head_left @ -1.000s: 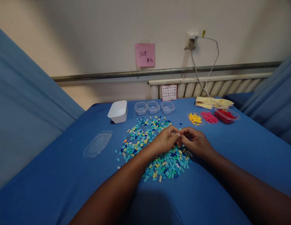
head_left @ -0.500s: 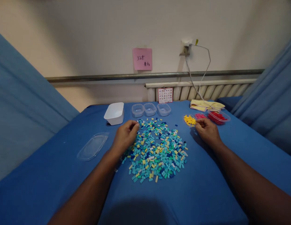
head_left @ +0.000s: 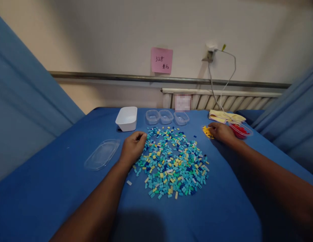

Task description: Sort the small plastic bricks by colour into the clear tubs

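Observation:
A heap of small bricks [head_left: 171, 161] in light blue, teal, yellow, white and dark blue lies spread on the blue table [head_left: 45, 188]. My left hand [head_left: 132, 148] rests at the heap's left edge with its fingers curled under; what they hold, if anything, is hidden. My right hand [head_left: 222, 131] reaches to the far right and hangs over the small tray of yellow bricks [head_left: 206, 131], fingers bent down onto it. The pink brick tray is hidden behind that hand.
A white tub [head_left: 127, 118] and three small clear tubs [head_left: 166, 116] stand at the back. A clear lid [head_left: 102, 154] lies left. A red brick tray [head_left: 240, 130], yellow cloth [head_left: 225, 116] and cable [head_left: 217, 97] sit back right. Blue curtains flank both sides.
My hands were pinched together over the heap; they parted. The left went to the heap's left edge, the right travelled out to the yellow brick tray. The camera shifted slightly.

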The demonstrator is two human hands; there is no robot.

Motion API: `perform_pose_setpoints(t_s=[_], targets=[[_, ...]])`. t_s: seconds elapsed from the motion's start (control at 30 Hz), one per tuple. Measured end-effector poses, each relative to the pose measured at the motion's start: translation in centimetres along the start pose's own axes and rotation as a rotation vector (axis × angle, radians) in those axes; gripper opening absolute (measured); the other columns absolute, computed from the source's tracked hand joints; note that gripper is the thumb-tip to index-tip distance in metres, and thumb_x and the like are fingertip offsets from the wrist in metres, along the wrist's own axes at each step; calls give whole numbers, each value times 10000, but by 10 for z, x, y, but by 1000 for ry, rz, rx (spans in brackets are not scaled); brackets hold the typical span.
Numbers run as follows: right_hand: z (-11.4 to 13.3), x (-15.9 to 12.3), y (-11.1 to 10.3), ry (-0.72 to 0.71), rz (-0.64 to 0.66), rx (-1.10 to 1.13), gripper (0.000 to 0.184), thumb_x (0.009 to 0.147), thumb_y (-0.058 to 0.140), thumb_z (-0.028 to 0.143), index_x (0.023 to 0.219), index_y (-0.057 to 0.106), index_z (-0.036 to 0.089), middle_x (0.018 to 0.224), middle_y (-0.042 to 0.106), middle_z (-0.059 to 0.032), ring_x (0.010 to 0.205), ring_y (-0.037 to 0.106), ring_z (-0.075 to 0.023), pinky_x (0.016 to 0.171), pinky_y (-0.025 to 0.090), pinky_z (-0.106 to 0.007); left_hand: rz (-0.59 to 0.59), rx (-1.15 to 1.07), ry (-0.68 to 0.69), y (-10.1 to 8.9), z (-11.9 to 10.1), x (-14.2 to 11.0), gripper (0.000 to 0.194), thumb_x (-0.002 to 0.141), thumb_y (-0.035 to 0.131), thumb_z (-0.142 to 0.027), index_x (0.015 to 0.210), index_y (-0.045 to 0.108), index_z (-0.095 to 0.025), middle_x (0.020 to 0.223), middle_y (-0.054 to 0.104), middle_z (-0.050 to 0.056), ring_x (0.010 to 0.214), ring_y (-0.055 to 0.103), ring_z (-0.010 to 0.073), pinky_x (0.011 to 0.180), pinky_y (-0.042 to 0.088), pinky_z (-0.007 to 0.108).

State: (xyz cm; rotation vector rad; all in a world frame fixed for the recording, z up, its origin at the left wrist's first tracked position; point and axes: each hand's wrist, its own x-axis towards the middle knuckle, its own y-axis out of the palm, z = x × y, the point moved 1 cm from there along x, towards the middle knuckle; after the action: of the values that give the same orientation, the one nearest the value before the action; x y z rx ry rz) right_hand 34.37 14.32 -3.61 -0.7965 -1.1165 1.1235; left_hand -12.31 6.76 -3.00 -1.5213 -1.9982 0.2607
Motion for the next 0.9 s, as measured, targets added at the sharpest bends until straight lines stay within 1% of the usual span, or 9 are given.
perform_pose_setpoints(t_s=[0.1, 0.2, 0.27, 0.33, 0.43, 0.5, 0.57, 0.73, 0.9], targets=[[3, 0, -3, -10, 15, -52, 408, 976, 610, 355, 1267, 839, 185, 1146, 844, -175, 1015, 783, -354, 839, 566, -422, -28, -158, -100, 6, 1, 2, 379, 881, 684, -557, 885, 770, -188, 804, 747, 28, 754, 651, 204, 714, 480, 299], [22, 1, -4, -80, 7, -49, 422, 1027, 562, 362, 1285, 835, 171, 1270, 818, -195, 1122, 772, -365, 930, 578, -452, -45, -258, -142, 18, -3, 2, 383, 857, 701, -559, 855, 758, -180, 776, 741, 34, 718, 633, 191, 689, 475, 291], [49, 1, -2, -169, 29, -12, 391, 1043, 573, 357, 1293, 835, 209, 1271, 829, -142, 1142, 774, -319, 984, 576, -412, -36, -293, -137, 26, -8, 0, 378, 865, 706, -552, 864, 762, -178, 798, 753, 40, 747, 653, 195, 704, 483, 289], [85, 1, 2, -304, 78, 54, 334, 1043, 617, 353, 1283, 837, 280, 1252, 842, -59, 1143, 776, -249, 1015, 567, -333, -19, -315, -120, 32, -14, -2, 379, 887, 705, -550, 889, 772, -177, 828, 763, 45, 786, 674, 202, 723, 489, 290], [146, 0, 11, -623, 206, 190, 308, 1055, 603, 282, 1242, 847, 256, 1270, 836, -70, 1173, 766, -242, 1061, 547, -327, -37, -327, -93, 29, -23, -4, 370, 915, 700, -535, 921, 782, -175, 865, 776, 48, 816, 687, 203, 755, 506, 293], [179, 3, 20, -685, 318, 125, 334, 1044, 592, 215, 1262, 841, 258, 1311, 827, -58, 1203, 754, -233, 1063, 533, -309, -80, -319, -75, 20, -26, -2, 358, 923, 703, -519, 947, 786, -171, 884, 783, 48, 823, 690, 200, 775, 517, 294], [199, 9, 29, -691, 383, 80, 327, 1004, 619, 176, 1212, 859, 252, 1261, 847, -44, 1156, 770, -236, 1001, 547, -291, -121, -303, -57, 9, -25, 0, 344, 929, 701, -500, 960, 785, -168, 887, 784, 47, 828, 693, 199, 781, 518, 293], [215, 28, 41, -709, 498, -24, 291, 908, 689, 152, 1085, 891, 262, 1094, 878, -20, 1010, 791, -230, 872, 542, -260, -131, -185, -28, -6, -9, 3, 302, 933, 666, -454, 913, 775, -173, 857, 770, 36, 813, 685, 199, 754, 503, 294], [223, 38, 36, -735, 567, -95, 292, 816, 735, 136, 1020, 894, 272, 1017, 872, -21, 887, 771, -222, 755, 508, -260, -81, -191, -79, 5, 13, 5, 319, 911, 660, -479, 866, 759, -179, 781, 733, 19, 719, 640, 186, 682, 463, 294]])
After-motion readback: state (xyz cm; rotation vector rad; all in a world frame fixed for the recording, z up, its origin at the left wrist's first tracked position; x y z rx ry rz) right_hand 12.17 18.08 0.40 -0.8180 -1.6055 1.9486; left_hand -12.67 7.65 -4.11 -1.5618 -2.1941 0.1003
